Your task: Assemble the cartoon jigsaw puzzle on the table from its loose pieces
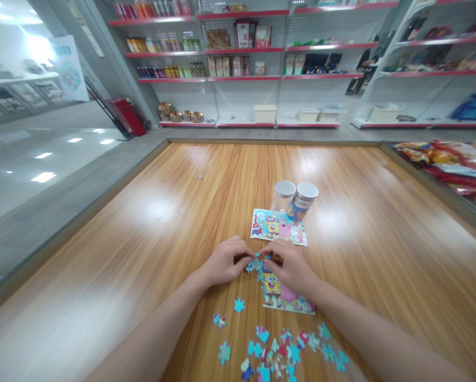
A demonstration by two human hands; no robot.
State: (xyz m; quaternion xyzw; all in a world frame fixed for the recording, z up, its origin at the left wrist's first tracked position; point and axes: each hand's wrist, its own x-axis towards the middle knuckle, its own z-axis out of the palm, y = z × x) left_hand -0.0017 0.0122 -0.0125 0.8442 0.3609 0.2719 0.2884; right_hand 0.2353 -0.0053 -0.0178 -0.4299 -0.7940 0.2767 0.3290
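Glossy wood-grain planks form the wide table (142, 239), framed by a darker rim and catching blurred ceiling lights. Both bare forearms reach in from the near edge and converge at the middle. The left hand (226, 261) lies knuckles up, its fingers curled and thumb drawn in, pinching a small cluster of pieces (255, 263) at the top edge of the half-built puzzle (285, 300). The right hand (289, 268) arches over that same edge, fingers bent down with the tips touching the cluster; whether it grips a piece or only presses cannot be told. The flat, rectangular puzzle shows a yellow cartoon figure and lies under the right wrist. Loose pieces (278, 353), mostly turquoise with knobbed outlines, are scattered nearer the person, and a single piece (238, 304) sits apart to the left. Just beyond the hands lies a glossy reference card (278, 227), and behind it two round jars with silver lids stand side by side, touching: a clear jar (283, 195) and a blue-labelled jar (303, 200). Snack packets (448, 164) pile up at the right edge. White shelving (241, 77) with red trim carries packaged goods along the back wall, and a red bin (127, 116) stands on the grey floor.
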